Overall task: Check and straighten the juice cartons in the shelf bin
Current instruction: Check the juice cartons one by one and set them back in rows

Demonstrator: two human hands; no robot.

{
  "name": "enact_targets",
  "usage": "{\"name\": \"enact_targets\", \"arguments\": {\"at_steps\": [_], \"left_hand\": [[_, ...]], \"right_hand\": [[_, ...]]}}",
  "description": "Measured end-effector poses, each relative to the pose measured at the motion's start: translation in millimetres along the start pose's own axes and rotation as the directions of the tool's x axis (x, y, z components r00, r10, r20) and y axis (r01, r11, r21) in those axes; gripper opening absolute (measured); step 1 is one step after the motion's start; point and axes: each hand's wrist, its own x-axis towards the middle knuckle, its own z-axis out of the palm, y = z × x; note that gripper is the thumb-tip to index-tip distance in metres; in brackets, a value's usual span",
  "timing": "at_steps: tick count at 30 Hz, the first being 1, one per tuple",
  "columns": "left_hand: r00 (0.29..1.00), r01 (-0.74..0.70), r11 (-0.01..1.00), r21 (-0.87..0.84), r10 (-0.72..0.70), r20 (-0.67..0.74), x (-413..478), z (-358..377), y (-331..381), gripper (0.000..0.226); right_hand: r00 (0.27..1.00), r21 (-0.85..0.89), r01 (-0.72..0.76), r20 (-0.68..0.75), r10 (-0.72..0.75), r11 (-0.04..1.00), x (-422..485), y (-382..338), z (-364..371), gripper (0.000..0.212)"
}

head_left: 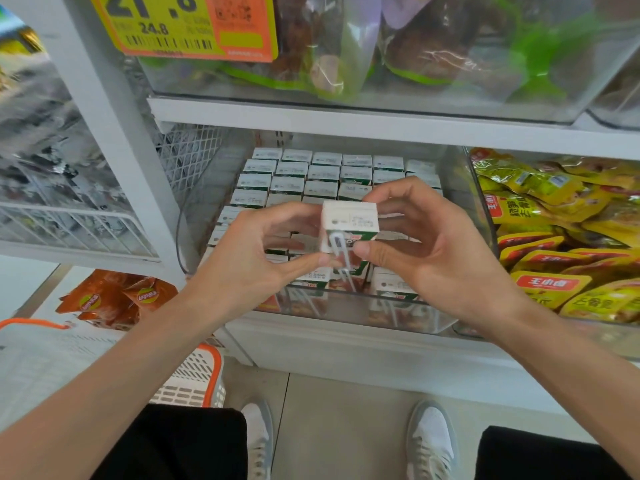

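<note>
A clear plastic shelf bin [408, 315] on the middle shelf holds several rows of small white-topped juice cartons [322, 174] standing upright. Above the bin's front rows both hands hold one juice carton [349, 218], its white top facing me and a wrapped straw on its near side. My left hand [256, 251] pinches it from the left with thumb below and fingers behind. My right hand [433, 244] grips its right side, thumb at the lower front and fingers over the back. The hands hide the cartons beneath them.
Yellow snack packets [561, 237] fill the bin to the right. A wire basket [79, 223] sits left of the white upright post. The upper shelf carries bagged goods behind a yellow price tag [180, 26]. An orange-rimmed shopping basket [194, 379] and orange chip bags [117, 299] lie lower left.
</note>
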Motion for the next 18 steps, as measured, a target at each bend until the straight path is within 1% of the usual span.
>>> {"name": "enact_targets", "arguments": {"at_steps": [4, 9, 11, 14, 15, 18], "left_hand": [[1.000, 0.020, 1.000, -0.022, -0.020, 0.004, -0.5, 2.5, -1.3, 0.061], [0.997, 0.033, 0.999, 0.003, -0.033, 0.070, -0.7, 6.2, -3.4, 0.065], [0.995, 0.027, 0.998, 0.057, -0.033, 0.094, -1.0, 7.6, -3.8, 0.063], [0.988, 0.016, 0.982, 0.187, -0.044, 0.148, -1.1, 8.6, -6.1, 0.052], [0.986, 0.004, 0.974, 0.224, -0.042, 0.163, -1.2, 9.1, -6.6, 0.050], [0.982, -0.037, 0.946, 0.322, -0.025, 0.185, -1.1, 12.1, -8.0, 0.049]], "right_hand": [[0.999, -0.092, -0.039, -0.010, 0.038, 0.995, -1.9, 1.0, -6.2, 0.041], [0.995, -0.246, -0.060, 0.062, 0.078, 0.967, -5.1, 5.8, -12.1, 0.039], [0.995, -0.307, -0.041, 0.073, 0.066, 0.951, -5.2, 7.9, -11.4, 0.037], [0.997, -0.510, 0.044, 0.078, -0.005, 0.859, -3.1, 10.1, -12.2, 0.033], [0.997, -0.553, 0.049, 0.083, -0.004, 0.831, -2.4, 10.8, -13.1, 0.034], [0.989, -0.605, 0.041, 0.135, 0.052, 0.795, -0.1, 12.7, -16.2, 0.031]]}}
